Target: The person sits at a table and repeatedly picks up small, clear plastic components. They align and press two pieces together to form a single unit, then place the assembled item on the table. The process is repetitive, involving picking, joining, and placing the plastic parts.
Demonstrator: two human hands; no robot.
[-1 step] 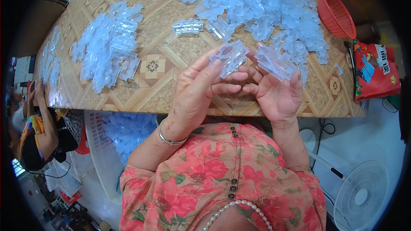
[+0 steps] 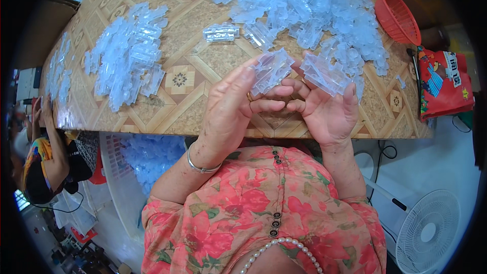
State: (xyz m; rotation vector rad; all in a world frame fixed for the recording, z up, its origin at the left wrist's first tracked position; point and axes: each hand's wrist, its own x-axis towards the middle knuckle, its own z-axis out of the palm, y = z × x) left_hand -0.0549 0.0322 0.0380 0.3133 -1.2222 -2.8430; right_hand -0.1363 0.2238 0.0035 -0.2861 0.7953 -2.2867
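My left hand (image 2: 227, 97), raised above the table's near edge, holds a clear plastic piece (image 2: 274, 71) between its thumb side and fingers. My right hand (image 2: 329, 117) is beside it, palm up with curved fingers. A second clear plastic piece (image 2: 324, 74), flat and angular, rests in those fingers, partly under the thumb tip. The fingertips of both hands nearly meet between the two pieces. Just beyond the hands, a clear plastic piece (image 2: 260, 35) lies at the edge of a big heap of similar pieces (image 2: 299, 5). Another clear rectangular piece (image 2: 221, 32) lies alone to its left.
A smaller heap of clear pieces (image 2: 129, 53) covers part of the patterned table (image 2: 187, 106) at left. At right are a red plastic basket (image 2: 397, 16) and a red bag (image 2: 444, 83). Below stand a white fan (image 2: 427, 232) and a white crate (image 2: 114, 172). Another person's arm (image 2: 55, 144) shows far left.
My left thumb has shifted slightly back along its plastic piece, uncovering more of it. The right hand and its piece hold almost the same place.
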